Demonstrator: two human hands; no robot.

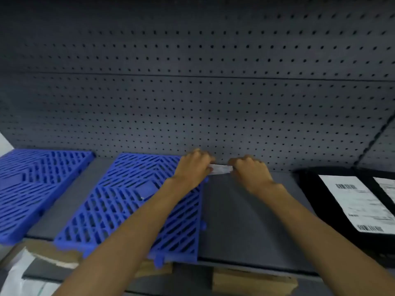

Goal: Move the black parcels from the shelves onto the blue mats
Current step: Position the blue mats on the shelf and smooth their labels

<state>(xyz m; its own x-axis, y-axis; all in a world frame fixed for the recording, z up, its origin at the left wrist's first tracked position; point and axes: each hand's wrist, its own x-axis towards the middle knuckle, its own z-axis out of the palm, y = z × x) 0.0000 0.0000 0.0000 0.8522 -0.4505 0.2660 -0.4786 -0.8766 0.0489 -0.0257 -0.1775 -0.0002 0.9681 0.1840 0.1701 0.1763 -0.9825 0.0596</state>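
Observation:
Two blue lattice mats lie on the grey shelf: one at the far left [32,184], one in the middle [119,206]. A black parcel [320,201] with a white barcode label lies at the right end of the shelf; a second labelled parcel [384,189] overlaps it at the frame edge. My left hand [193,167] and my right hand [250,169] reach to the back of the shelf, close together, both pinching a small whitish strip [221,168] between them, just past the middle mat's far right corner. What the strip is stays unclear.
A grey pegboard wall [192,92] backs the shelf. Bare shelf surface [241,221] lies between the middle mat and the black parcel. Below the shelf edge sit brown cardboard pieces [252,280] and white plastic wrapping [25,280].

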